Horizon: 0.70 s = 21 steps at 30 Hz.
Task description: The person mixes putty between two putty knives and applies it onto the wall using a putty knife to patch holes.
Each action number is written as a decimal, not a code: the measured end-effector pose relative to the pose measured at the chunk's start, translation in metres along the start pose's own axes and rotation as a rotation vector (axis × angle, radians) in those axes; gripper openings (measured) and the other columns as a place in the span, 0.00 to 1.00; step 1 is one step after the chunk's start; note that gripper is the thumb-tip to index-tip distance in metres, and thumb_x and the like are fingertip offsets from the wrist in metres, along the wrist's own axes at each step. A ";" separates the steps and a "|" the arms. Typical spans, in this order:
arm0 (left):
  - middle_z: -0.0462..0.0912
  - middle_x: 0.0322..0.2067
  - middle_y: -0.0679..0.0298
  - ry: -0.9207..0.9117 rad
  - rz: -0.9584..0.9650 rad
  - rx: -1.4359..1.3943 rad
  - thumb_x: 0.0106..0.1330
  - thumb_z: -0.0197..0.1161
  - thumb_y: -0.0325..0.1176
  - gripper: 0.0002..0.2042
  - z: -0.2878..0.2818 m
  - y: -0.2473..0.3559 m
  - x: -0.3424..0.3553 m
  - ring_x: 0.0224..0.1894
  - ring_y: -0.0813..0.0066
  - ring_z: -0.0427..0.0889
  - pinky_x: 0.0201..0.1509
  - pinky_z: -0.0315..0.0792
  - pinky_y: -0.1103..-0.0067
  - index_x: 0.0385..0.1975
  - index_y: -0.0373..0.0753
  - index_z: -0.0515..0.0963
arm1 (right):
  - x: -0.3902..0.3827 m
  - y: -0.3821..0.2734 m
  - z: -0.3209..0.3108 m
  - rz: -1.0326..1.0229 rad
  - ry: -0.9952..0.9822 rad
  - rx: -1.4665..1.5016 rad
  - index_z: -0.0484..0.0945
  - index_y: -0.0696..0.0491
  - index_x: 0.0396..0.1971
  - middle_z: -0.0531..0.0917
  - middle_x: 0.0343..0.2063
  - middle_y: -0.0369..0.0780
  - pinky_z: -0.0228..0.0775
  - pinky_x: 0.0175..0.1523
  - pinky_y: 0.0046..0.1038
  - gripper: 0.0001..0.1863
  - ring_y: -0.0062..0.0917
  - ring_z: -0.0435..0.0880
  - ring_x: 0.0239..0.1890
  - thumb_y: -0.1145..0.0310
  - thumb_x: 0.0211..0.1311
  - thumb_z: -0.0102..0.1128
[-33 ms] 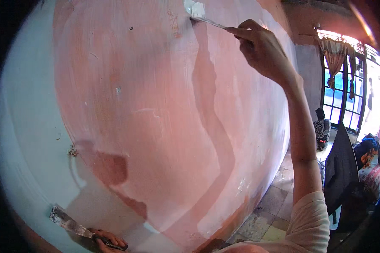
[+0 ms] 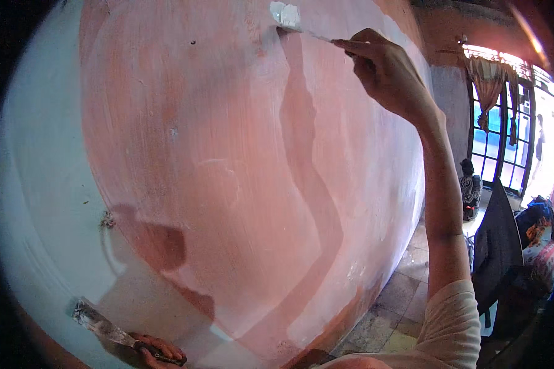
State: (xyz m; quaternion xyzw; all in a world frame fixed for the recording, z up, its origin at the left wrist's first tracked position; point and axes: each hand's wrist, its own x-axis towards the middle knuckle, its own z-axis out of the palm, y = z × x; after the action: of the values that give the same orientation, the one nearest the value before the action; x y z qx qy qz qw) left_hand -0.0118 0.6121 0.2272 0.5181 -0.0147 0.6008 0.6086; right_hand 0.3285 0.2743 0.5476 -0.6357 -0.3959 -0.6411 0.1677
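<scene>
Pink-painted wall (image 2: 221, 154) fills the middle of the view, with a pale painted area (image 2: 43, 154) on the left and my arm's shadow across it. High up, my right hand (image 2: 388, 74) grips a thin scraper (image 2: 311, 34), fingers closed, with the blade at the wall beside a patch of white filler (image 2: 284, 13). Low at the left, my left hand (image 2: 160, 350) is closed round the dark handle of a wide putty knife (image 2: 101, 323), whose blade is smeared with white.
At the right are a curtained window (image 2: 498, 135), a bright opening, a dark patterned bag (image 2: 471, 190), a tall dark panel (image 2: 497, 252) and piled colourful bundles (image 2: 538, 246). Square floor tiles (image 2: 394, 295) run along the wall's foot.
My right hand and its scraper have shifted very slightly to the right. My left hand stays where it was.
</scene>
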 end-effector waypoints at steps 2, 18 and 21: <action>0.66 0.12 0.66 0.253 -0.099 0.084 0.70 0.40 0.54 0.24 0.023 0.012 0.001 0.07 0.73 0.54 0.08 0.53 0.75 0.22 0.44 0.73 | 0.007 0.007 -0.004 -0.019 0.074 -0.004 0.80 0.53 0.45 0.79 0.34 0.43 0.74 0.39 0.32 0.18 0.33 0.81 0.31 0.78 0.55 0.50; 0.64 0.14 0.68 -0.136 0.150 -0.005 0.72 0.43 0.45 0.13 0.017 0.007 0.008 0.08 0.79 0.52 0.07 0.53 0.79 0.33 0.45 0.71 | 0.011 -0.005 0.023 0.038 0.061 -0.017 0.80 0.54 0.45 0.78 0.35 0.44 0.74 0.41 0.34 0.17 0.36 0.81 0.33 0.78 0.55 0.50; 0.65 0.15 0.68 -0.237 0.102 -0.053 0.72 0.43 0.47 0.14 0.013 0.007 0.007 0.08 0.78 0.53 0.08 0.55 0.79 0.32 0.46 0.71 | 0.001 -0.006 0.011 -0.039 0.092 -0.069 0.80 0.54 0.45 0.78 0.35 0.39 0.71 0.32 0.28 0.17 0.23 0.78 0.27 0.82 0.57 0.53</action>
State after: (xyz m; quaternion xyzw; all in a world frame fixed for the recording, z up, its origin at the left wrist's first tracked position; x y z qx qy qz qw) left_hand -0.0072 0.6073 0.2416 0.5676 -0.1288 0.5651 0.5848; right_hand 0.3315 0.2856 0.5452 -0.6030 -0.3778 -0.6861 0.1513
